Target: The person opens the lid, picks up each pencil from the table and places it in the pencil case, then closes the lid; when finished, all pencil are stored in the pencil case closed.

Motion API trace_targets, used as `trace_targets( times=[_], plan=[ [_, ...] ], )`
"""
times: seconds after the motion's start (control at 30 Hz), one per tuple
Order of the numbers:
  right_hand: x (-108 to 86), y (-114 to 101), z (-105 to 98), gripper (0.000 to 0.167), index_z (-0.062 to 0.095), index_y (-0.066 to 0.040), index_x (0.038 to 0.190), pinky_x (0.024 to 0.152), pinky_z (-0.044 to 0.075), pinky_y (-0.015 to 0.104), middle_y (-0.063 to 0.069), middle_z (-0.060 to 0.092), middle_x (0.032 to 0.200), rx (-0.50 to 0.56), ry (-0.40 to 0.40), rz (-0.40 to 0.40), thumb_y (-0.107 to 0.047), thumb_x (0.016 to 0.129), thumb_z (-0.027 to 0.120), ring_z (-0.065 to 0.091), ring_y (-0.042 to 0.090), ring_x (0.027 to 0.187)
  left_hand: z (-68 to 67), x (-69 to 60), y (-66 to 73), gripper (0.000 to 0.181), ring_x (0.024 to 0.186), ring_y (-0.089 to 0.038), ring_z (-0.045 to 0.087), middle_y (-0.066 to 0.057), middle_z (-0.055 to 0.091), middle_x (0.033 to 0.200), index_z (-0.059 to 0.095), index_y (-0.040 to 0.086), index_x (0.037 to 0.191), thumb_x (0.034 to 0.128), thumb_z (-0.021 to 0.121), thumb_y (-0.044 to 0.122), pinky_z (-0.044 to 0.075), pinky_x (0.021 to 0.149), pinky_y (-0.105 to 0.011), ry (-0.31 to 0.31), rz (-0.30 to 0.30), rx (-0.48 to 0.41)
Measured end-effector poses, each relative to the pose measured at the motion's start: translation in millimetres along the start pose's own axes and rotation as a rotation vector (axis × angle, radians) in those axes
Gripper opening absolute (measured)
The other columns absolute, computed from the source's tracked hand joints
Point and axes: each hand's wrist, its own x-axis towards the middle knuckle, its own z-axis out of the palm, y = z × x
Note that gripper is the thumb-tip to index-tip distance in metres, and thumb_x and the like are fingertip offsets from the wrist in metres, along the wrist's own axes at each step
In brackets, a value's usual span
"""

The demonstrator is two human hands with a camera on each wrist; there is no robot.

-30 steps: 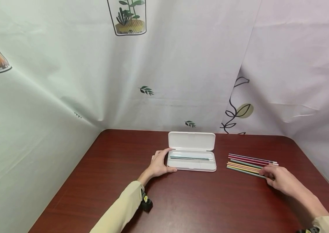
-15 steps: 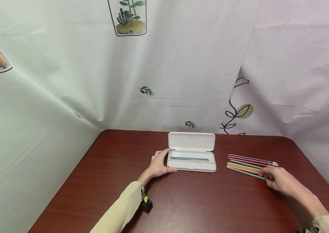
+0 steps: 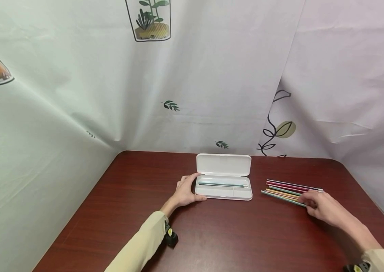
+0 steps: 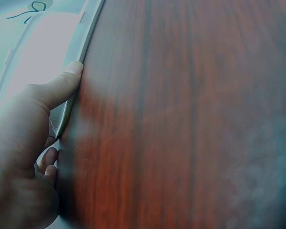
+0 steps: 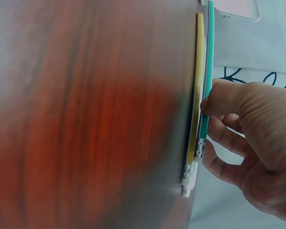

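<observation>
A white pencil case (image 3: 212,192) lies with its lid raised at the back of the table, holding dark-green pencils (image 3: 222,184). My left hand (image 3: 184,192) grips its left end, thumb on the front edge and fingers toward the back corner. In the left wrist view the thumb (image 4: 64,86) presses on the rim. Off to the right, my right hand (image 3: 326,207) pinches a green pencil (image 5: 209,52) near its eraser end, between thumb and fingers. A yellow pencil (image 5: 197,81) lies close beside that one. The hand covers the eraser ends of several pencils in the head view.
Red and dark pencils (image 3: 292,185) lie side by side behind the right hand. A reddish-brown wooden table (image 3: 232,234) extends in front of the case. Pale printed cloth (image 3: 212,94) hangs along the table's back and sides.
The right hand has shifted slightly left, and the green pencil in its fingers has slid left past the other pencils' ends. The left hand and the case have stayed in place.
</observation>
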Motion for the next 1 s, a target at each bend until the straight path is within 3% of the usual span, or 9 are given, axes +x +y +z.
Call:
trace_targets(
  times=[0.43, 0.67, 1.0],
  plan=[
    [27.2, -18, -4, 0.035, 0.071, -0.017, 0.092, 0.056, 0.039, 0.029, -0.016, 0.055, 0.081, 0.004, -0.050, 0.059, 0.011, 0.071, 0.073, 0.046, 0.000, 0.068, -2.2, 1.6, 0.6, 0.090, 0.128, -0.030, 0.041, -0.009, 0.056, 0.136, 0.047, 0.013, 0.147, 0.0717, 0.090, 0.035, 0.030, 0.098, -0.048, -0.005, -0.012, 0.002],
    [40.9, -22, 1, 0.035, 0.071, -0.012, 0.090, 0.056, 0.044, 0.027, -0.012, 0.059, 0.083, 0.024, -0.002, -0.062, 0.014, 0.067, 0.070, 0.049, 0.000, 0.069, -1.7, 1.6, 0.7, 0.090, 0.129, -0.030, 0.040, -0.009, 0.056, 0.136, 0.047, 0.013, 0.147, 0.0716, 0.091, 0.035, 0.030, 0.100, -0.049, -0.005, -0.014, -0.004],
    [60.2, -34, 8, 0.034, 0.070, -0.012, 0.090, 0.057, 0.043, 0.028, -0.009, 0.058, 0.084, 0.058, -0.027, -0.078, 0.014, 0.069, 0.071, 0.050, 0.003, 0.070, -0.8, 0.1, 1.0, 0.089, 0.128, -0.030, 0.040, -0.009, 0.056, 0.137, 0.046, 0.014, 0.148, 0.0727, 0.090, 0.035, 0.030, 0.100, -0.049, -0.011, -0.007, -0.002]
  ],
)
